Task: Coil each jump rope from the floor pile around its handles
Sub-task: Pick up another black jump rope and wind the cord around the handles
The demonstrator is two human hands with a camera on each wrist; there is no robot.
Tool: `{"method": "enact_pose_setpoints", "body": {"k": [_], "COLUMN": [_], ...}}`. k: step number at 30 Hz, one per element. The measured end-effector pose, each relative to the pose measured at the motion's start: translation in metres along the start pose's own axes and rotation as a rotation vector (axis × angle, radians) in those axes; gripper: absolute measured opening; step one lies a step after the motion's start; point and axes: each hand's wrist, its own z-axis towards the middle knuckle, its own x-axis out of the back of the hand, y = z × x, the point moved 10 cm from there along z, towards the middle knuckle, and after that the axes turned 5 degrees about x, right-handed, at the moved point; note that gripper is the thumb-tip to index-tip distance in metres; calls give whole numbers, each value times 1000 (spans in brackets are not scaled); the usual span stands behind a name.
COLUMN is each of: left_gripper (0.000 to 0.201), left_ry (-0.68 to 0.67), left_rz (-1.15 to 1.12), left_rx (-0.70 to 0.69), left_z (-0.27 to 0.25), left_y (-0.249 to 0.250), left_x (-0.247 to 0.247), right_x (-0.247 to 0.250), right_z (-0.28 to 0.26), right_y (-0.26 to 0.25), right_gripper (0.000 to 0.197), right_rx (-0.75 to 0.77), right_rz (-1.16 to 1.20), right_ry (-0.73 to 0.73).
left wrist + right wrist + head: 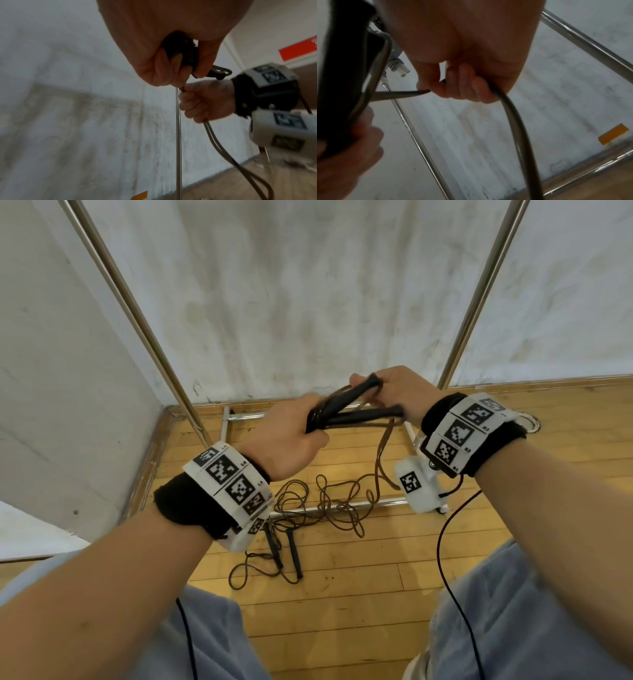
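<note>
Two black jump rope handles are held up in front of me, spread in a V. My left hand grips their joined ends. My right hand holds the brown rope with curled fingers near the handles' far ends. The rope hangs down to a loose tangle on the wooden floor. A second rope with two black handles lies on the floor below my left wrist.
A chrome rack frame with slanted poles and floor bars surrounds the pile, backed by white walls. Thin black cables run from my wrist cameras past my knees.
</note>
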Motion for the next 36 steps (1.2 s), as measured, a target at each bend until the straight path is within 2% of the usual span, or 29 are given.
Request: {"method": "enact_pose_setpoints", "body": {"k": [2,4,8,11,16,19,22,24,27,33,36], "left_gripper": [27,23,30,27,20,14,16,20,24,22,18], "left_ry": [64,128,228,267,346,387,385,352,279,218,263], "left_rz": [-112,-231,-381,-327,-153,-63,68,160,215,147,25], "left_rx": [38,80,153,199,208,198,195,200,234,276,271], "left_z": [2,5,11,14,14,12,13,16,21,21,19], "left_y": [0,-4,-22,-35,-48,-49,-50,-52,-61,-71,-72], "left_x": [9,17,32,35,42,44,43,38,30,19,21], "right_x": [-14,-32,-74,-86,-92,-84,-64,-59,-64,-66,-60], "right_z": [-2,-6,-17,-24,-29,-27,-24,-25,-29,-33,-32], "right_y": [-2,-3,2,-5,-30,-32,-33,-30,-26,-31,-25], "right_gripper": [32,41,52,53,51,40,25,29,39,48,50], "right_rx": [15,-2,-127,-136,-2,47,105,122,120,162,132], "right_rz": [79,66,50,73,-38,-98,-115,-157,-213,-290,-241], "right_ry": [-49,-67,-175,-205,-205,-136,-7,16,-32,-56,-45]}}
